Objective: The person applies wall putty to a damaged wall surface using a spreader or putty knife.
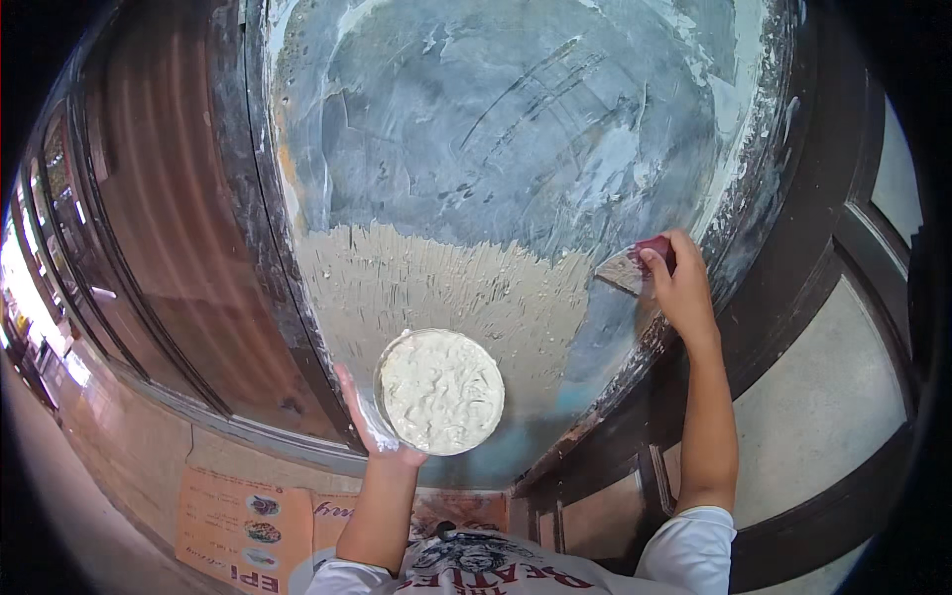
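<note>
A round tub of pale putty [438,392] rests in my left hand [372,426], whose thumb and palm have white smears. My right hand [684,293] grips a putty knife [625,270] with a dark red handle, its blade against the upright panel [476,129] at the right edge of the coated area. The panel is mottled blue-grey above; a band of rough beige putty [446,283] covers much of its lower part, with bare blue-grey showing at the lower right.
Brown wooden and glass panels [154,188] stand at the left, with bars and daylight beyond. Dark frames with pale infill panels [813,367] line the right. Orange printed sheets [213,516] lie at the lower left, near my body.
</note>
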The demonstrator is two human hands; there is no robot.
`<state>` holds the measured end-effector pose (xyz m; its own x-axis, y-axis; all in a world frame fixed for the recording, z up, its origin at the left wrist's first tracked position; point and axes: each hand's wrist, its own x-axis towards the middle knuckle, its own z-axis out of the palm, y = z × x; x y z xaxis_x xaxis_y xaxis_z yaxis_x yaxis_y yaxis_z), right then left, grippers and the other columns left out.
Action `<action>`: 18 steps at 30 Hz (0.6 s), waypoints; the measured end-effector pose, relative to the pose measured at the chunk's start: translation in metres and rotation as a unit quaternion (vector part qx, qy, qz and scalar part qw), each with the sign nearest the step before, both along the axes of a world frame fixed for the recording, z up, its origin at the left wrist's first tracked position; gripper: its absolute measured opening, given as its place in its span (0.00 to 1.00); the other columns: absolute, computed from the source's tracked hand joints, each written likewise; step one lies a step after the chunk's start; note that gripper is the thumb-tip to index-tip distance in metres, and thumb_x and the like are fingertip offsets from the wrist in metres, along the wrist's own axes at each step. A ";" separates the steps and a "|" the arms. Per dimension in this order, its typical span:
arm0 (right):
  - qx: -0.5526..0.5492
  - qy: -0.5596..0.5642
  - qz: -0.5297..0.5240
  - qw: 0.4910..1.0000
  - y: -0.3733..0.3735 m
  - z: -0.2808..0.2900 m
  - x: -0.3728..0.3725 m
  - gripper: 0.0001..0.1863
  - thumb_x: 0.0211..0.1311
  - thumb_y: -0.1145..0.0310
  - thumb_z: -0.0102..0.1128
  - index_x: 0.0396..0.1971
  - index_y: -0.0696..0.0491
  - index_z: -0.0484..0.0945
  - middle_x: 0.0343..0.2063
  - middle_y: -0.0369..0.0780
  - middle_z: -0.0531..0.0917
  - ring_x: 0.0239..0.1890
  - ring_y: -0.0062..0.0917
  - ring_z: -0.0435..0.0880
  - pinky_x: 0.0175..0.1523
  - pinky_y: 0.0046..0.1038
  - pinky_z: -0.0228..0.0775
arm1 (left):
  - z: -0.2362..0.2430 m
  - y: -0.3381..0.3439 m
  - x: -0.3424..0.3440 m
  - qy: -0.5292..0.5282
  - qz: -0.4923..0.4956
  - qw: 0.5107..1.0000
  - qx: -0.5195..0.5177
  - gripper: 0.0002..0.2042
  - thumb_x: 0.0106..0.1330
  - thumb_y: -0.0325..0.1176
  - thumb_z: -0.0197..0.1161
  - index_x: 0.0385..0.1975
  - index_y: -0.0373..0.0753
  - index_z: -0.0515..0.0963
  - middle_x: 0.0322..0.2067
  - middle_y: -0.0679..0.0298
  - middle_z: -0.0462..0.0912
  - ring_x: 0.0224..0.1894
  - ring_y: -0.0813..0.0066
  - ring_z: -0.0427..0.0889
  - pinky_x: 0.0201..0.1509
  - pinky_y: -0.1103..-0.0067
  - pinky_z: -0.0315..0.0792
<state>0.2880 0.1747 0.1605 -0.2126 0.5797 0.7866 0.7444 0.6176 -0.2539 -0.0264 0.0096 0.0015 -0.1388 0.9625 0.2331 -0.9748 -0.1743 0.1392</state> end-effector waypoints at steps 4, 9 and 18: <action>0.020 -0.040 0.002 0.999 0.004 -0.006 -0.005 0.15 0.68 0.62 0.63 0.43 0.59 0.76 0.40 0.50 0.79 0.46 0.49 0.75 0.53 0.43 0.67 | -0.001 0.002 -0.003 0.003 0.056 0.998 -0.009 0.48 0.65 0.77 0.44 0.71 0.39 0.64 0.68 0.53 0.69 0.68 0.49 0.71 0.69 0.50 0.68; 0.055 -0.049 -0.011 0.997 0.007 -0.008 -0.009 0.14 0.68 0.63 0.63 0.43 0.59 0.76 0.39 0.50 0.79 0.46 0.49 0.75 0.53 0.43 0.67 | -0.002 0.006 -0.003 0.010 0.047 0.999 -0.012 0.48 0.66 0.77 0.43 0.72 0.39 0.64 0.68 0.53 0.69 0.68 0.50 0.71 0.69 0.51 0.68; 0.012 -0.049 -0.010 0.999 0.002 -0.013 -0.012 0.13 0.66 0.66 0.64 0.42 0.59 0.76 0.39 0.50 0.78 0.46 0.49 0.75 0.52 0.43 0.67 | -0.003 0.013 -0.004 -0.007 0.049 0.999 0.015 0.47 0.65 0.77 0.44 0.72 0.41 0.64 0.69 0.54 0.69 0.68 0.50 0.71 0.70 0.51 0.68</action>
<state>0.2757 0.1765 0.1474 -0.2778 0.5664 0.7759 0.7769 0.6075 -0.1653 -0.0309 0.0228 -0.0018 -0.2363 0.9363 0.2598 -0.9544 -0.2739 0.1190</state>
